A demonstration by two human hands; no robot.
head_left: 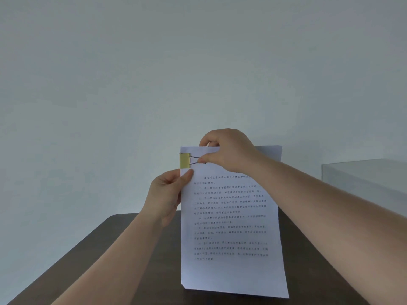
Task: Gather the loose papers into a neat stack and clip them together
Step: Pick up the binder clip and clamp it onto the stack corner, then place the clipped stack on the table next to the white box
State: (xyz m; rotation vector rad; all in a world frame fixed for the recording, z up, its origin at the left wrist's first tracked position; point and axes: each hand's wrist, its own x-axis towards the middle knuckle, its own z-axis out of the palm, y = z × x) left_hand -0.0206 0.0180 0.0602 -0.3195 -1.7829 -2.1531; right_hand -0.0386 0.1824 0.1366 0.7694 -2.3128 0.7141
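Observation:
A stack of white printed papers [231, 234] is held upright above the dark table [92, 249], its lower edge near the tabletop. A yellow binder clip [185, 160] sits on the stack's left edge near the top, its wire handles pointing right. My left hand [167, 194] pinches the left edge of the stack just below the clip, thumb on the front sheet. My right hand [226, 150] reaches over the top of the stack, with thumb and forefinger closed on the clip's wire handle.
A pale wall fills the background. A translucent box-like object [363, 181] stands at the right behind my right forearm. The table's left edge runs diagonally toward the lower left.

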